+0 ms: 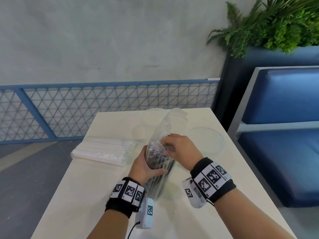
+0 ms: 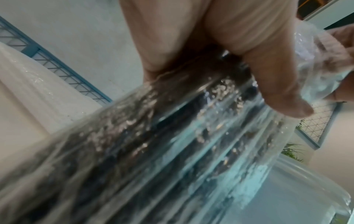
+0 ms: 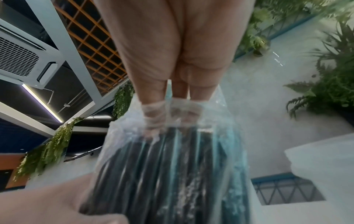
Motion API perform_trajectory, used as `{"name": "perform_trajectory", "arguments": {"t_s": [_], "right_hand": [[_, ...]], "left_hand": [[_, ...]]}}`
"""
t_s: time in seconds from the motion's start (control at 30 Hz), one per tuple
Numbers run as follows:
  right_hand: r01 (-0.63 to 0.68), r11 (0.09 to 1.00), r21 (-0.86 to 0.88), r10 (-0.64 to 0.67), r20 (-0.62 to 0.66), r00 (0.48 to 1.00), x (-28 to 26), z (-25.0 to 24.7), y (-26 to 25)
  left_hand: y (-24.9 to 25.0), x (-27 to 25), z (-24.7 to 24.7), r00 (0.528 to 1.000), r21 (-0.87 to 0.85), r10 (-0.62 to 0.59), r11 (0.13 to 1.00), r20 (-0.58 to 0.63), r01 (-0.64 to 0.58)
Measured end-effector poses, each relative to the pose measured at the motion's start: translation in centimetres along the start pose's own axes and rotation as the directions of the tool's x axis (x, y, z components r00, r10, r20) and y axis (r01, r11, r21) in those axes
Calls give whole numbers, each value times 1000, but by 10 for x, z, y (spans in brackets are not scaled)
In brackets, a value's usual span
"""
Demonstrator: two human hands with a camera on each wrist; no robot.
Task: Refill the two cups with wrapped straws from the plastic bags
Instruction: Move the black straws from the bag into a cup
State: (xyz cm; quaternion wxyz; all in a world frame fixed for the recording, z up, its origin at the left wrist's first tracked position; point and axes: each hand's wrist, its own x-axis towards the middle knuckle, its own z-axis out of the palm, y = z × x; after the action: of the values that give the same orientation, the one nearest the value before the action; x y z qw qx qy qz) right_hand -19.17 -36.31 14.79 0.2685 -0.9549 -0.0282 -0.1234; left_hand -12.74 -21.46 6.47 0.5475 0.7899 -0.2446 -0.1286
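Note:
A clear plastic bag of black wrapped straws [image 1: 159, 163] stands tilted above the table's middle. My left hand [image 1: 146, 167] grips its lower body, thumb across the front [image 2: 283, 97]. My right hand [image 1: 174, 146] has its fingers inside the bag's mouth, pinching the tops of the black straws [image 3: 162, 151]. A second bag, of white wrapped straws [image 1: 103, 150], lies flat on the left of the table. Two clear cups [image 1: 151, 118] [image 1: 179, 118] stand at the far edge, partly hidden behind the raised bag.
A clear round lid [image 1: 208, 140] lies on the cream table [image 1: 86, 195] at the right. A blue bench [image 1: 284, 135] stands to the right, a blue mesh railing [image 1: 103, 109] beyond the far edge, and a planter of ferns [image 1: 276, 23] at the upper right.

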Motion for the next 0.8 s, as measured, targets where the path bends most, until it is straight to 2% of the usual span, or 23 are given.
{"name": "perform_trajectory", "arguments": {"t_s": [0.17,0.33,0.53,0.67,0.8], "right_hand": [[-50,999,22,51,-72,996,4,7,3],[-113,969,218,148,-149,978,5,-2,10],[-102,943,316,198,-291,936,20,-35,19],[-96,944,316,218,-376,900,30,-61,20],[-90,927,364,260,-451,854,33,-59,18]], "left_hand": [[1,1,2,999,5,-29,1000,-12,29],[0,3,2,997,26,-68,997,-23,69],[-4,5,4,992,6,-129,992,-5,129],[-6,7,5,991,0,-136,991,-9,136],[-8,7,5,990,-27,-135,991,-32,134]]}}
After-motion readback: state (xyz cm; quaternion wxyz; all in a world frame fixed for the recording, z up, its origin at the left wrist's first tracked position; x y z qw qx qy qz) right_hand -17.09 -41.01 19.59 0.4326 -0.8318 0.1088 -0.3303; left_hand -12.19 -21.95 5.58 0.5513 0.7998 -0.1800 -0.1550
